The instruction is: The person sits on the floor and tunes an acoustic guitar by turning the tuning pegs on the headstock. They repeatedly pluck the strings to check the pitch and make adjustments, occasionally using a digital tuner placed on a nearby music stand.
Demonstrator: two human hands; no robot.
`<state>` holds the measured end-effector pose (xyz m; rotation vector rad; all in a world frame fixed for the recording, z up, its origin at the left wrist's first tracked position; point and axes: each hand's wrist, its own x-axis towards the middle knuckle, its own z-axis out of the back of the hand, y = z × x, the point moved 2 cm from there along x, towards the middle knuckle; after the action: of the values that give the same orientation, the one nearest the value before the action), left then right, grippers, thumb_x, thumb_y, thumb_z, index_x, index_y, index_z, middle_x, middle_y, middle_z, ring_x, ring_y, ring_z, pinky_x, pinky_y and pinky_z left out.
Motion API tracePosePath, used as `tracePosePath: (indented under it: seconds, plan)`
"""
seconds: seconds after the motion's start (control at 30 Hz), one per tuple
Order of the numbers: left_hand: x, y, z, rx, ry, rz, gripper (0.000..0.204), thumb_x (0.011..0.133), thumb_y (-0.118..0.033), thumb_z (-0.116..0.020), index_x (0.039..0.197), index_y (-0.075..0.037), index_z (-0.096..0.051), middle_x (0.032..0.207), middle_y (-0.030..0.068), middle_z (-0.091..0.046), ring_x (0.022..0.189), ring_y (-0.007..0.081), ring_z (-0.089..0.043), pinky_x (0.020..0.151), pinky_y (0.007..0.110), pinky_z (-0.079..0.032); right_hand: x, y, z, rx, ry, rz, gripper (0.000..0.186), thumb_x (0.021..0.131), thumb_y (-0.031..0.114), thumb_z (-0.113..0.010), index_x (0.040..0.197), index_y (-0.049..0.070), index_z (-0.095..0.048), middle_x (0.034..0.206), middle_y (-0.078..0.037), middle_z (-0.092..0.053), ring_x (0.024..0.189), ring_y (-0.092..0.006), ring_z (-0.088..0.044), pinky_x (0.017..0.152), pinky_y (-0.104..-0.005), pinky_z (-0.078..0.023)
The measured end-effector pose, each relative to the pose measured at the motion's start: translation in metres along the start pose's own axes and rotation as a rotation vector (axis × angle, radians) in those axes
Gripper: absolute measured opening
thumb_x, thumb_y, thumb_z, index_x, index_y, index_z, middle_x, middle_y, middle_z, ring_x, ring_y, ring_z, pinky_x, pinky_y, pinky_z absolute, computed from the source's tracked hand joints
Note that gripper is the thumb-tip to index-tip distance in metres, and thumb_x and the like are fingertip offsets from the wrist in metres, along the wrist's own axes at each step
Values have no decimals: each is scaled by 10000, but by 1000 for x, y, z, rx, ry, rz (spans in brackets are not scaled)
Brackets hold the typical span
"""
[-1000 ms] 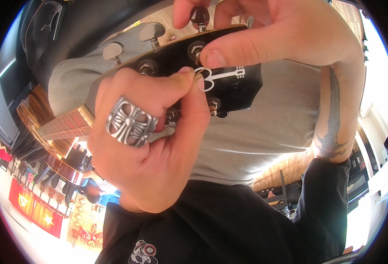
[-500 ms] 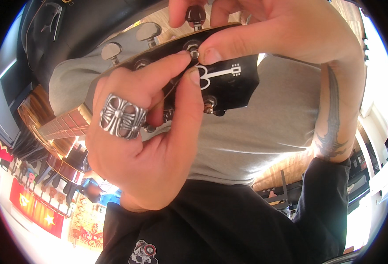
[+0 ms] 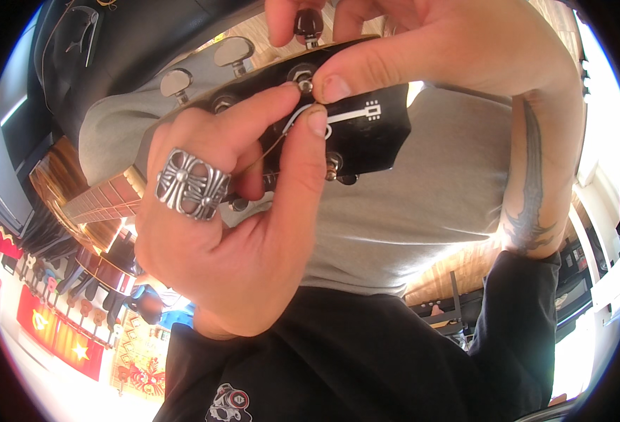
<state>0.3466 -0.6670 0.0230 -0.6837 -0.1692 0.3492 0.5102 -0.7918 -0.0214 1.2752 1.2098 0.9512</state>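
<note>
A guitar's black headstock [image 3: 375,151] with a white inlay lies across my lap, its neck [image 3: 106,200] running to the lower left. My left hand [image 3: 232,232], wearing a wide silver ring, pinches a thin guitar string [image 3: 273,149] between thumb and forefinger, close to a metal tuning post [image 3: 304,86]. My right hand [image 3: 422,60] grips the headstock's upper edge. Its thumb presses beside that post, and its fingers reach over the edge around a dark tuner button [image 3: 308,27]. The fingertips hide the string's end. Two metal tuner buttons [image 3: 234,53] stick out along the same edge.
Grey fabric [image 3: 422,176] spreads beneath the headstock. A black padded surface [image 3: 162,35] lies at the upper left. Several guitars hang along a wall at the far left, near a red banner [image 3: 60,337] and a blurred person in blue [image 3: 173,309].
The headstock and both hands have shifted slightly to the left. My left thumb has shifted against the inlay, and more of the string shows between thumb and forefinger.
</note>
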Motion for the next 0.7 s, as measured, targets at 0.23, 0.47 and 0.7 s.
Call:
tracePosePath:
  seconds: [0.23, 0.47, 0.7]
  plan:
    - [1, -3, -6, -14, -19, 63, 178, 815, 29, -824, 979, 7, -759, 680, -78, -493, 596, 1, -348, 561, 167, -227, -5, -2, -1, 40, -88, -95, 359, 922, 256, -783, 1100, -22, -642, 920, -60, -665, 787, -100, -637, 648, -218, -437]
    - [2, 1, -8, -64, -57, -20, 168, 813, 69, -807, 965, 17, -761, 692, -73, -489, 599, -1, -354, 557, 167, -243, -2, 14, -16, -255, -358, -179, 418, 952, 413, -724, 958, -4, -689, 795, -34, -652, 694, -88, -611, 570, -220, -421]
    - [0, 1, -6, -51, -27, -29, 174, 809, 87, -802, 966, 20, -767, 715, -65, -501, 610, 1, -373, 561, 165, -273, 10, 23, 10, 22, -178, -486, 366, 935, 350, -719, 885, -13, -702, 639, -13, -624, 552, -70, -552, 517, -222, -420]
